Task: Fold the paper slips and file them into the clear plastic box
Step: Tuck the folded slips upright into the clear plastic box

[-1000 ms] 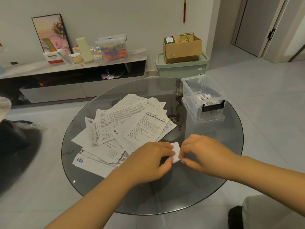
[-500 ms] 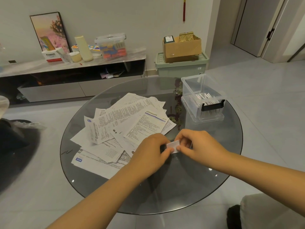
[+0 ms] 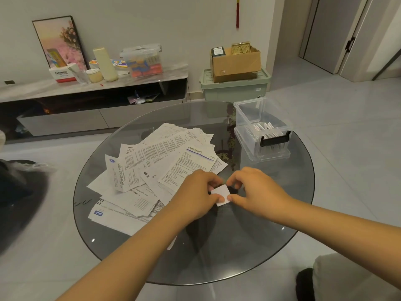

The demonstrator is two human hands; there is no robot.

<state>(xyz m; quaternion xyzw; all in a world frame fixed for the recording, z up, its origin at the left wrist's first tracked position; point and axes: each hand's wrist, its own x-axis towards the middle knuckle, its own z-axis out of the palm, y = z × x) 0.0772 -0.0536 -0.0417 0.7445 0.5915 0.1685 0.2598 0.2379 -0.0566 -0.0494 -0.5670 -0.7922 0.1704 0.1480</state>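
Round and made of dark glass, the counter (image 3: 271, 246) carries everything in play. Near its front middle, a small folded paper slip (image 3: 221, 193) is held just above the glass between both hands. The left hand (image 3: 195, 196) pinches its left edge with curled fingers (image 3: 211, 187) and thumb, and the right hand (image 3: 258, 192) pinches its right edge the same way, thumb at the lower corner.

Just behind and to the left of the hands lies a loose pile of unfolded printed leaflets (image 3: 156, 168), overlapping one another and spreading toward the left rim; the left forearm crosses over the pile's near edge. Beyond the right hand, at the far right of the counter, stands the clear plastic box (image 3: 261, 129), lid off, with several folded slips standing on edge inside and a black clip handle (image 3: 275, 140) at its near wall.

Past the counter, a low TV cabinet (image 3: 93, 88) holds a framed picture (image 3: 60, 42), a Panasonic carton (image 3: 63, 74) and a clear storage tub (image 3: 143, 60). A cardboard box (image 3: 236, 61) sits on a green lidded bin (image 3: 235, 86).
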